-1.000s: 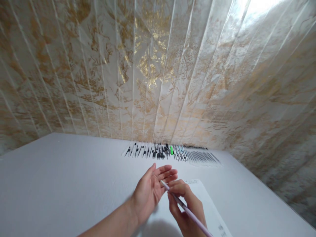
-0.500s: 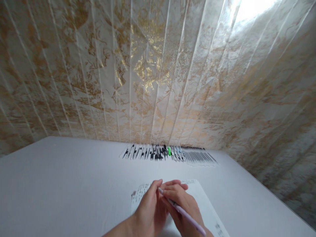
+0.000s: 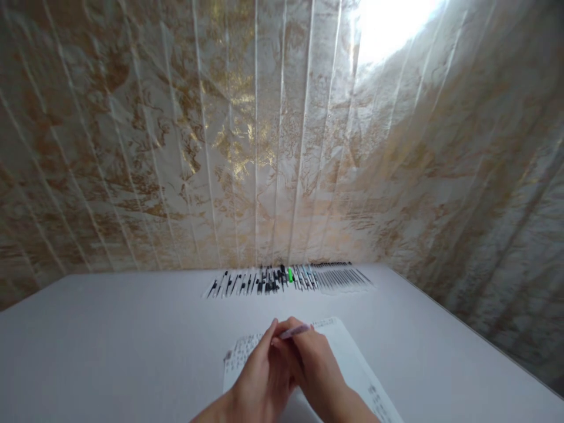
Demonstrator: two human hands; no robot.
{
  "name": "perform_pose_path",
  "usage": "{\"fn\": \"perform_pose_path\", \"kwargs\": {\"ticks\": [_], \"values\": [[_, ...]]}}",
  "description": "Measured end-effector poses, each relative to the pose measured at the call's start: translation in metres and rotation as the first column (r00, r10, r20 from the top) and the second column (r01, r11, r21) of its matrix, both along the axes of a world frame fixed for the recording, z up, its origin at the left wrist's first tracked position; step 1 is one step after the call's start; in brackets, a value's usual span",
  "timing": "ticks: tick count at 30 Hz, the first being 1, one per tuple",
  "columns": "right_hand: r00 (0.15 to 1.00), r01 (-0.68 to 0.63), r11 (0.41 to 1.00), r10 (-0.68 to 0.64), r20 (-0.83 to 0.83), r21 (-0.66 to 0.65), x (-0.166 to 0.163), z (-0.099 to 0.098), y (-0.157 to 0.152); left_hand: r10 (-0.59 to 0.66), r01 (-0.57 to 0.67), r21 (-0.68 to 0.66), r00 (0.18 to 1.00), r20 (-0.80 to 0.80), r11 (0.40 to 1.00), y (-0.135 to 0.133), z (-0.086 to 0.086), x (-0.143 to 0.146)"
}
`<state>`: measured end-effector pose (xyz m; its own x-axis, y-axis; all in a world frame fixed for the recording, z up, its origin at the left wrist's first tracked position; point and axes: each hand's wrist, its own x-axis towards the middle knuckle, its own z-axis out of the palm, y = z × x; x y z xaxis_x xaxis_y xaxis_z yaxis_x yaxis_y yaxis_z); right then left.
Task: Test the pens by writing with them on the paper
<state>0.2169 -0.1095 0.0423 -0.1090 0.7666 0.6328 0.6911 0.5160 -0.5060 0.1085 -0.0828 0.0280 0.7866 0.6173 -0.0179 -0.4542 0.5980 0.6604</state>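
Pen (image 3: 295, 331), slim and purplish, sits above the near paper (image 3: 352, 363), grasped in the right hand (image 3: 314, 359); the left hand (image 3: 259, 371) cups against that one, its own grip hidden, can't tell. Probably light, stiff, slightly slick: pinch mid-barrel!

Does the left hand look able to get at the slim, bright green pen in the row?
Probably yes: nothing upright shows between the left hand and the slim, bright green pen, though the right hand overlaps the left in view and reach is hard to judge.
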Motion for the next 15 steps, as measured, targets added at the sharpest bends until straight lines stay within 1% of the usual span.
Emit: {"fn": "perform_pose_path", "kwargs": {"ticks": [1,2,3,4,5,6,7,8,9,10,11,13,15], "values": [[1.0,0.016,0.999,-0.017,-0.017,-0.031,0.004,0.004,0.001,0.01,-0.004,0.083,0.998,-0.069,0.997,0.001,-0.001,0.0],[0.998,0.039,0.998,-0.042,-0.043,-0.055,0.011,0.009,0.003,0.034,-0.002,0.202,0.987,-0.155,0.979,0.003,-0.003,0.0],[0.994,0.07,0.995,-0.075,-0.076,-0.074,0.019,0.016,0.004,0.091,0.005,0.358,0.964,-0.251,0.934,0.005,-0.006,-0.001],[0.987,0.113,0.989,-0.122,-0.103,-0.095,0.03,0.023,0.005,0.185,0.03,0.54,0.922,-0.339,0.841,0.007,-0.01,-0.003],[0.978,0.161,0.979,-0.175,-0.11,-0.122,0.042,0.03,0.007,0.312,0.081,0.715,0.862,-0.4,0.694,0.01,-0.014,-0.006],[0.969,0.222,0.96,-0.236,-0.068,-0.167,0.055,0.037,0.008,0.45,0.157,0.848,0.791,-0.414,0.505,0.012,-0.02,-0.01],[0.952,0.304,0.926,-0.304,0.036,-0.224,0.069,0.042,0.009,0.555,0.267,0.911,0.727,-0.405,0.316,0.015,-0.026,-0.014],[0.912,0.406,0.87,-0.368,0.18,-0.28,0.082,0.044,0.011,0.621,0.387,0.906,0.672,-0.404,0.171,0.018,-0.033,-0.018],[0.845,0.518,0.796,-0.419,0.332,-0.314,0.094,0.044,0.012,0.66,0.493,0.867,0.629,-0.41,0.07,0.02,-0.04,-0.023],[0.792,0.588,0.739,-0.445,0.417,-0.328,0.104,0.041,0.014,0.668,0.572,0.82,0.617,-0.416,-0.017,0.022,-0.046,-0.028],[0.752,0.636,0.693,-0.458,0.474,-0.34,0.112,0.035,0.017,0.671,0.608,0.789,0.623,-0.402,-0.092,0.022,-0.053,-0.033],[0.705,0.689,0.628,-0.465,0.536,-0.361,0.12,0.019,0.021,0.66,0.608,0.766,0.666,-0.347,-0.211,0.02,-0.064,-0.042],[0.673,0.721,0.581,-0.459,0.58,-0.377,0.122,0.002,0.025,0.658,0.578,0.766,0.697,-0.285,-0.28,0.016,-0.073,-0.05]]}}
